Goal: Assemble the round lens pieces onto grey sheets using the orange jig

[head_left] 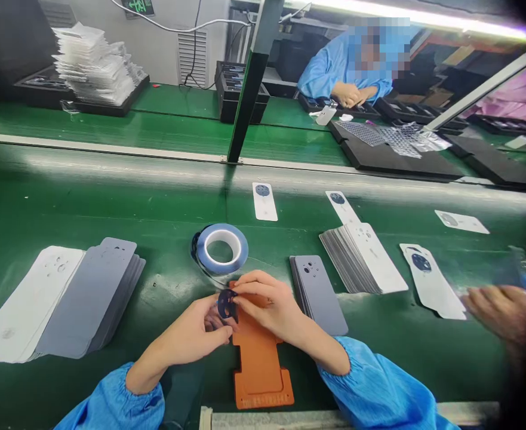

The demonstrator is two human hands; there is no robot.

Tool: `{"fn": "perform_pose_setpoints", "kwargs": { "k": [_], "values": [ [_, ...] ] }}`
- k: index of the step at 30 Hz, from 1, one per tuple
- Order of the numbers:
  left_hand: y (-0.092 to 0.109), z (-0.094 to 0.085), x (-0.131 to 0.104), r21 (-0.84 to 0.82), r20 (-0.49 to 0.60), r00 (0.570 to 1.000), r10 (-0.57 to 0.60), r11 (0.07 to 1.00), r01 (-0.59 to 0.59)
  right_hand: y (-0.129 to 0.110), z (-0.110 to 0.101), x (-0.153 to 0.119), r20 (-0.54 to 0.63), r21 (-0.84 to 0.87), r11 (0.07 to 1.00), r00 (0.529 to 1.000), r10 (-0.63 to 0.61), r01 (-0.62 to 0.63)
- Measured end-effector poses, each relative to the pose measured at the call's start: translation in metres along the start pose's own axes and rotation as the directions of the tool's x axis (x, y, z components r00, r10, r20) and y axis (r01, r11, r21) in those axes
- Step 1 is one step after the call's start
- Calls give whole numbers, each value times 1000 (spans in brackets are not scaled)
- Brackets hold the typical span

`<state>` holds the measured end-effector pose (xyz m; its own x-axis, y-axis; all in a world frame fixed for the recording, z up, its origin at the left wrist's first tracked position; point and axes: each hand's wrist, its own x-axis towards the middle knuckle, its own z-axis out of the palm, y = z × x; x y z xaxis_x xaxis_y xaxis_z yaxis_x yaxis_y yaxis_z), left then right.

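The head view shows an orange fixture (260,364) lying flat on the green work surface (168,310). Over its far left corner, the person's two hands come close together about a dark disc (227,304). The right hand (271,304) pinches the disc's edge between thumb and fingers; the left hand (200,331) curls its fingers at the other side, though whether they grip it I cannot tell.

Just right of the fixture lies a grey panel stack (320,292), partly behind the right forearm. Well left of the fixture, grey panels (86,298) overlap white panels (30,304). Farther right of the fixture, a co-worker's blurred hand (504,310) is beside white panels bearing a dark disc (428,275).

Just beyond the fixture, slightly left, sits a blue tape roll (243,249) with a white core. Beyond it to the right, a white-topped stack (374,257) fans sideways. Farther beyond the fixture lie three single panels: one (265,206) nearly straight ahead, two to the right.

Farthest from the fixture, a pile of white packets (92,65) stands left, and a person in blue (329,65) leans over a dark tray, right.
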<state>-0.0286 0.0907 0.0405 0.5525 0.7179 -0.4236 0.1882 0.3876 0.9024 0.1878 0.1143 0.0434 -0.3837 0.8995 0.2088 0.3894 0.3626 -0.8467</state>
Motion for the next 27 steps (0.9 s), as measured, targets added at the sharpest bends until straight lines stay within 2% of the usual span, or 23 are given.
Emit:
{"fn": "perform_pose_setpoints", "kwargs": {
  "k": [2, 5, 8, 10, 11, 12, 13, 14, 15, 16, 17, 18, 19, 21, 23, 24, 25, 27],
  "values": [
    [-1, 0, 2, -3, -3, 1000, -10, 1000, 10, -1, -2, -8, -51, 6, 1000, 999, -1, 2],
    [-6, -2, 4, -20, -74, 997, 1, 1000, -3, -2, -11, -22, 0, 89, 992, 996, 92, -92],
    [-13, -5, 8, 5, -198, 980, 28, 1000, -27, 6, -23, -34, 108, 283, 925, 967, 231, -253],
    [-18, -6, 10, 113, -350, 933, 88, 992, -51, 15, -30, -39, 150, 383, 861, 942, 300, -335],
    [-20, -6, 11, 215, -453, 876, 164, 974, -71, 19, -32, -40, 169, 394, 845, 932, 321, -362],
    [-22, -5, 12, 348, -549, 787, 282, 933, -92, 23, -35, -40, 191, 379, 843, 924, 333, -382],
    [-24, -3, 12, 493, -605, 670, 431, 863, -111, 25, -37, -39, 216, 342, 851, 915, 341, -398],
    [-25, 0, 12, 628, -603, 542, 585, 767, -129, 27, -39, -38, 248, 295, 864, 906, 344, -409],
    [-26, 3, 11, 736, -551, 429, 716, 659, -156, 27, -40, -35, 281, 250, 876, 896, 343, -413],
    [-26, 8, 9, 804, -471, 356, 807, 559, -202, 27, -42, -33, 309, 210, 887, 889, 338, -411],
    [-27, 13, 7, 835, -385, 331, 861, 478, -273, 26, -43, -30, 320, 174, 899, 887, 334, -401],
    [-27, 18, 5, 835, -301, 348, 888, 422, -354, 25, -43, -27, 318, 135, 913, 890, 328, -385],
    [-27, 23, 4, 817, -223, 397, 890, 393, -423, 25, -44, -24, 304, 91, 928, 897, 320, -362],
    [-29, 31, 5, 780, -126, 535, 836, 417, -467, 24, -45, -18, 267, -7, 949, 914, 306, -316],
    [-31, 36, 9, 776, -150, 667, 730, 504, -378, 24, -47, -13, 245, -89, 954, 922, 299, -285],
    [-33, 36, 12, 774, -188, 713, 675, 549, -316, 24, -48, -11, 248, -114, 954, 922, 298, -278],
    [-35, 35, 15, 767, -220, 742, 633, 582, -269, 25, -49, -10, 255, -129, 953, 919, 300, -275],
    [-38, 32, 19, 759, -226, 770, 597, 604, -245, 27, -51, -9, 278, -133, 949, 908, 312, -286]
  ]
}}
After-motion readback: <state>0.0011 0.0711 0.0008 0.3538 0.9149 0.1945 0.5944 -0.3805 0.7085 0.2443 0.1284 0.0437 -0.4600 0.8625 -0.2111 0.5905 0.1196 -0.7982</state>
